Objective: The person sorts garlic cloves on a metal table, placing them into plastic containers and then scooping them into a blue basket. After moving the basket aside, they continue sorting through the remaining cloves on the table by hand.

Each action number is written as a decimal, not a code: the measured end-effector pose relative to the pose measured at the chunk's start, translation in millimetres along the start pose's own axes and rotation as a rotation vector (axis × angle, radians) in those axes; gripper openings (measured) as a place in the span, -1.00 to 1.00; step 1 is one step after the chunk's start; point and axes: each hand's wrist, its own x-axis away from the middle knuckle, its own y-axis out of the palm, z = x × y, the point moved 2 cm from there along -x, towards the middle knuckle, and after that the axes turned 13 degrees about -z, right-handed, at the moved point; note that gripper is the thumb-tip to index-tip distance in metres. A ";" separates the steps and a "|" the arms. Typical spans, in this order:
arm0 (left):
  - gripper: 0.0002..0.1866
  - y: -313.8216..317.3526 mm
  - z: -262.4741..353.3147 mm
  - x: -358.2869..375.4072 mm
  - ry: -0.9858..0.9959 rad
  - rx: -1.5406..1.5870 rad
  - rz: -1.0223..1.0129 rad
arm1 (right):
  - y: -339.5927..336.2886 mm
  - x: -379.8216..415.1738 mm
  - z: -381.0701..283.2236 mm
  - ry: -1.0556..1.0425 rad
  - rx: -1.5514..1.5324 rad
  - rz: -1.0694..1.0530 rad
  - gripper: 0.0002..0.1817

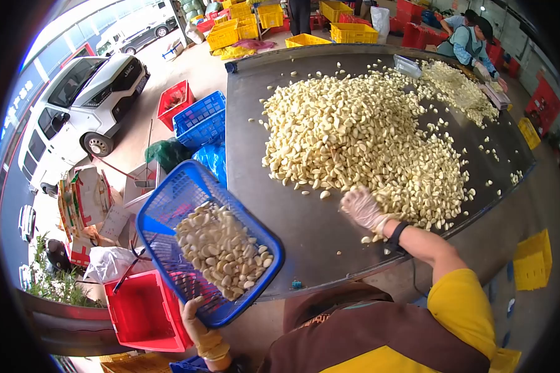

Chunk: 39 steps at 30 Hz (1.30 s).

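A blue plastic basket [274,239], tilted beside the table's left edge, holds a layer of peeled garlic cloves [224,252]. My left hand [196,320], in a pale glove, grips its lower rim. On the dark table, my right hand [364,208], in a thin whitish glove, is at the near edge of a big heap of peeled garlic cloves [342,124]. Its fingers look curled and pressed together; whatever lies under them is hidden. Several loose cloves are scattered around this hand.
The dark metal table [261,205] has a raised far edge. A co-worker [473,46] handles cloves at its far right, near a clear plastic container [407,66]. Red crate [146,311], blue crate [199,118] and another red crate [175,102] stand at the left. A white van [81,102] is parked beyond.
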 end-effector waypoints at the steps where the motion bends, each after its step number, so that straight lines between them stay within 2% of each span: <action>1: -0.49 -6.1 -16.4 -10.2 -0.023 0.016 -0.002 | 14.8 9.9 23.3 -0.008 0.010 -0.094 -0.81; 2: -0.49 17.7 -22.6 -10.6 -0.001 -0.036 -0.047 | 28.0 15.8 45.6 0.077 0.000 -0.188 -0.80; 3: -0.49 29.0 -34.3 -11.1 -0.016 -0.048 -0.032 | 31.7 23.8 69.0 0.163 0.001 -0.173 -0.77; 4: -0.48 33.5 -48.4 -12.0 -0.036 -0.029 -0.053 | 46.7 31.5 91.8 0.191 -0.011 -0.062 -0.74; 5: -0.47 37.5 -61.3 -12.5 -0.055 -0.011 -0.074 | 56.7 36.7 112.4 0.274 0.009 -0.092 -0.71; 7: -0.45 50.0 -84.1 -8.2 -0.110 0.027 -0.032 | 37.8 40.3 133.0 0.397 -0.144 -0.184 -0.80; 9: -0.47 53.1 -113.4 -4.9 0.022 -0.025 0.051 | 5.7 23.1 121.6 0.231 -0.262 0.204 -0.85; 10: -0.48 57.9 -112.4 -4.5 -0.008 -0.044 0.027 | -5.4 3.9 107.1 0.062 -0.298 0.375 -0.81; 11: -0.48 61.7 -110.9 -2.1 -0.041 -0.062 0.005 | -16.8 -18.1 92.1 -0.040 -0.239 0.475 -0.80; 12: -0.48 62.8 -113.1 -0.7 -0.040 -0.068 0.012 | -29.7 -40.5 74.5 -0.129 -0.322 0.515 -0.78; 13: -0.49 62.7 -114.9 -2.1 -0.047 -0.066 0.016 | -13.3 -71.4 53.8 -0.116 -0.252 0.502 -0.82; 14: -0.49 62.4 -112.6 -3.7 -0.048 -0.067 0.019 | -6.4 -97.9 37.7 -0.065 -0.161 0.339 -0.84; 15: -0.49 65.2 -110.2 -1.8 -0.046 -0.086 0.034 | -8.4 -112.8 31.5 -0.158 -0.169 0.376 -0.88; 17: -0.48 57.9 -113.9 -2.2 -0.056 -0.035 0.019 | 4.8 -139.0 12.9 -0.045 -0.035 0.125 -0.90; 21: -0.44 57.7 -118.7 1.1 -0.074 -0.037 -0.063 | -6.1 -140.3 1.8 -0.039 0.037 0.030 -0.90; 23: -0.38 79.3 -113.5 13.0 -0.038 -0.117 -0.109 | -15.2 -152.2 6.6 0.101 0.007 -0.037 -0.86; 24: -0.36 83.8 -112.3 16.1 -0.045 -0.127 -0.109 | -4.9 -163.5 14.9 0.028 -0.109 -0.149 -0.80; 25: -0.33 82.4 -110.3 17.0 -0.054 -0.139 -0.110 | -21.4 -157.9 26.7 0.014 -0.222 -0.157 -0.76; 26: -0.29 76.1 -109.9 15.0 -0.070 -0.168 -0.160 | -42.4 -152.4 40.6 -0.014 -0.371 0.046 -0.79; 27: -0.29 71.8 -111.1 12.8 -0.081 -0.160 -0.153 | -80.5 -139.3 54.3 0.017 -0.660 0.136 -0.80; 28: -0.29 70.3 -112.4 10.7 -0.060 -0.212 -0.160 | -140.5 -117.4 60.6 0.086 -1.068 0.028 -0.79; 29: -0.29 69.9 -113.2 9.8 -0.040 -0.267 -0.175 | -130.8 -120.2 62.3 -0.133 -1.421 0.145 -0.72; 31: -0.30 68.9 -113.7 7.8 -0.047 -0.256 -0.200 | -153.9 -105.8 56.7 -0.229 -1.682 0.047 -0.68; 32: -0.30 68.1 -113.7 6.2 -0.040 -0.297 -0.198 | -139.3 -110.3 58.2 -0.202 -1.854 -0.086 -0.61; 33: -0.31 68.5 -113.7 3.6 -0.029 -0.336 -0.198 | -119.9 -111.4 56.6 -0.165 -1.816 -0.037 -0.69; 34: -0.33 67.6 -114.8 2.7 -0.021 -0.324 -0.192 | -96.4 -107.5 59.1 0.048 -1.297 -0.008 -0.70; 35: -0.33 67.6 -116.1 2.3 -0.017 -0.313 -0.211 | -82.9 -98.9 51.3 0.195 -0.795 -0.109 -0.83; 36: -0.33 66.2 -117.3 2.7 -0.040 -0.307 -0.203 | -40.5 -97.4 39.4 0.240 -0.463 -0.285 -0.90; 39: -0.33 64.1 -119.2 1.0 -0.083 -0.294 -0.212 | -6.3 -73.9 7.7 0.389 -0.235 -0.076 -0.83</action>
